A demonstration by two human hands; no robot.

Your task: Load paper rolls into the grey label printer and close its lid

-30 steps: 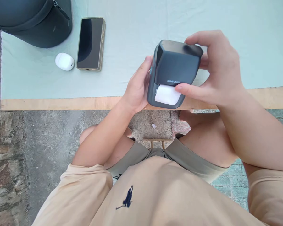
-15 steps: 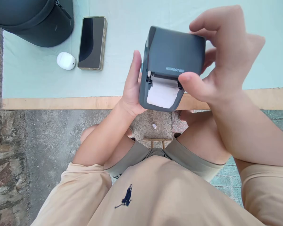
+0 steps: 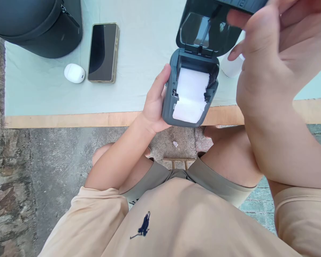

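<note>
A dark grey label printer (image 3: 168,107) is held over the table's front edge, its lid (image 3: 203,32) swung up and back. Inside shows a white paper roll (image 3: 190,94) with its end hanging out at the front. My left hand (image 3: 153,103) grips the printer's left side from below. My right hand (image 3: 267,53) is raised at the lid's upper right, fingers curled on the lid's top edge. A white roll-like object (image 3: 231,66) lies on the table behind my right hand, partly hidden.
A pale green cloth covers the wooden table (image 3: 69,119). A phone (image 3: 103,51) lies face up at the left, a white earbud case (image 3: 74,73) beside it, and a dark round bag (image 3: 37,25) at the far left corner. My knees are under the table edge.
The printer's lid, closed a second ago, has been swung open by my right hand, exposing the paper roll. My right hand rose with the lid.
</note>
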